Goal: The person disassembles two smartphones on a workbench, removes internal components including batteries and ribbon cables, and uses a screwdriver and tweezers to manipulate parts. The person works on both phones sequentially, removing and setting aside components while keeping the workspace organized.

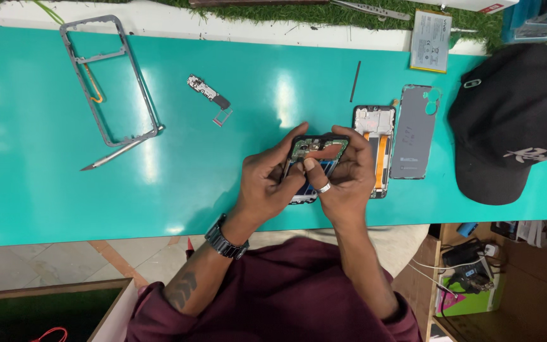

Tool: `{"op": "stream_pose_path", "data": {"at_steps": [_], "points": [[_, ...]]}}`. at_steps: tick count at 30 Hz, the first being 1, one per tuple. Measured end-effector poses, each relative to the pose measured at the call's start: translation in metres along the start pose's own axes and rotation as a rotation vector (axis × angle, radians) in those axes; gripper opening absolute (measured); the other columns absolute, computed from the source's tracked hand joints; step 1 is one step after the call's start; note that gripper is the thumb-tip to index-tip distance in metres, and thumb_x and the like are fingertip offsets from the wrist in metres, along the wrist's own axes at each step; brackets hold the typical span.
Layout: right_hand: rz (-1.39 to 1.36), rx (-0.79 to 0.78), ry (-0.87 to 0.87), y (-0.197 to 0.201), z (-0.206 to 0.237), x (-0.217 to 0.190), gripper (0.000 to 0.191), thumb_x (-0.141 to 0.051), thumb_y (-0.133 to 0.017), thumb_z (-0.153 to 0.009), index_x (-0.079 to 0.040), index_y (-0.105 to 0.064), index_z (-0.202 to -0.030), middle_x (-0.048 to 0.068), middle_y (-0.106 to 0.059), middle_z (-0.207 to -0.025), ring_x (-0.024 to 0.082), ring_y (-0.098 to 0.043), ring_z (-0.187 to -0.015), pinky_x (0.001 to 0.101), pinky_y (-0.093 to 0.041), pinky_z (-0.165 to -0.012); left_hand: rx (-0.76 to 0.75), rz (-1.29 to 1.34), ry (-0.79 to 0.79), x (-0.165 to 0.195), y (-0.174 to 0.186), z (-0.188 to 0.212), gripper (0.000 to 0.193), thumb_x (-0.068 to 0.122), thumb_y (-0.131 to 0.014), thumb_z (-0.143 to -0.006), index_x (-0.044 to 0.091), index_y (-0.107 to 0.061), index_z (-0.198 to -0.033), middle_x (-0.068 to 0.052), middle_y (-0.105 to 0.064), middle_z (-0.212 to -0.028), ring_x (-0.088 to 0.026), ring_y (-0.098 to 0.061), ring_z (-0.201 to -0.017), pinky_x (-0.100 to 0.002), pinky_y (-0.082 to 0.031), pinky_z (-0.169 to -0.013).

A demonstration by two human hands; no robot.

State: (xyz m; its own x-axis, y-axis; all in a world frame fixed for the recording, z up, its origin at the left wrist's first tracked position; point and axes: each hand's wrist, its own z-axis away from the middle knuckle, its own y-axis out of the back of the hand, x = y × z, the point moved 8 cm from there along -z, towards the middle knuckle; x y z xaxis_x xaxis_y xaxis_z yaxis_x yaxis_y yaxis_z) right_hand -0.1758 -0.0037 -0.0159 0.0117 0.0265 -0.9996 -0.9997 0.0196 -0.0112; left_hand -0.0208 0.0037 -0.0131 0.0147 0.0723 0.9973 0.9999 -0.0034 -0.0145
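Left hand (266,183): wrapped round the left edge of the opened black phone with exposed green circuit board (314,152), fingers curled, metal-link wristwatch (226,240) on the wrist.
Right hand (343,180): gripping the phone's right edge, thumb pressed onto the board area, silver ring on one finger.
Phone: held up between both hands, just above the glossy teal surface (33,158), roughly centre.
Just right of hands: second opened phone with orange flex cable (378,136), then a grey plastic back cover (414,130) beside it, both flat.
Far right: black cap (514,120).
Top right: white flat battery (431,40), partly on the green turf strip.
Left side: grey phone mid-frame (106,79), metal tweezers (121,152) touching its lower corner.
Middle: small loose board with a SIM tray (209,95), thin black strip (355,81) well apart.
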Motion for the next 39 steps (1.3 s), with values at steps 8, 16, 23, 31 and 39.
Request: {"op": "stream_pose_path", "data": {"at_steps": [8,16,23,31,39], "points": [[0.195,-0.048,-0.034,-0.001,-0.014,-0.009,0.066,0.001,-0.08,-0.091,-0.002,-0.043,-0.146,0.014,-0.065,-0.123,0.019,-0.07,-0.111,0.0262,-0.059,-0.084,-0.149,0.02,0.15,-0.008,0.001,-0.004,0.063,0.0,-0.061,-0.1,0.007,-0.043,-0.16,0.005,-0.052,-0.076,0.0,-0.041,-0.064,-0.02,-0.038,-0.055],[0.854,-0.382,0.485,-0.028,-0.021,-0.071,0.089,-0.009,-0.084,-0.088,-0.004,-0.028,-0.156,0.019,-0.059,-0.145,0.038,-0.057,-0.135,0.0466,-0.05,-0.111,-0.141,0.111,0.27,-0.027,0.003,-0.005,0.069,-0.004,-0.055,-0.1,0.005,-0.032,-0.164,0.001,-0.069,-0.11,-0.001,-0.044,-0.072,-0.018,-0.043,-0.063],[0.863,-0.518,0.538,-0.03,-0.026,-0.075,0.092,-0.008,-0.083,-0.09,-0.008,-0.025,-0.161,0.013,-0.063,-0.141,0.034,-0.064,-0.124,0.0461,-0.057,-0.101,-0.343,0.058,0.307,-0.017,-0.007,0.002,0.091,-0.009,-0.062,-0.087,0.005,-0.022,-0.167,-0.005,-0.067,-0.092,-0.005,-0.052,-0.07,-0.02,-0.047,-0.061],[0.937,-0.447,0.592,-0.032,-0.026,-0.069,0.08,-0.011,-0.085,-0.085,-0.005,-0.036,-0.149,0.02,-0.064,-0.126,0.037,-0.065,-0.113,0.0473,-0.057,-0.091,-0.379,0.126,0.189,0.0,-0.012,0.001,0.1,-0.012,-0.062,-0.08,0.003,-0.011,-0.165,-0.004,-0.065,-0.109,-0.007,-0.058,-0.079,-0.022,-0.052,-0.067],[0.824,-0.436,0.564,-0.03,-0.025,-0.063,0.082,-0.012,-0.084,-0.089,-0.004,-0.032,-0.152,0.017,-0.066,-0.134,0.037,-0.065,-0.121,0.0447,-0.055,-0.099,-0.18,-0.147,0.182,-0.011,0.002,0.001,0.079,-0.007,-0.061,-0.088,0.002,-0.032,-0.161,-0.009,-0.065,-0.086,-0.01,-0.06,-0.066,-0.025,-0.052,-0.061]]}}
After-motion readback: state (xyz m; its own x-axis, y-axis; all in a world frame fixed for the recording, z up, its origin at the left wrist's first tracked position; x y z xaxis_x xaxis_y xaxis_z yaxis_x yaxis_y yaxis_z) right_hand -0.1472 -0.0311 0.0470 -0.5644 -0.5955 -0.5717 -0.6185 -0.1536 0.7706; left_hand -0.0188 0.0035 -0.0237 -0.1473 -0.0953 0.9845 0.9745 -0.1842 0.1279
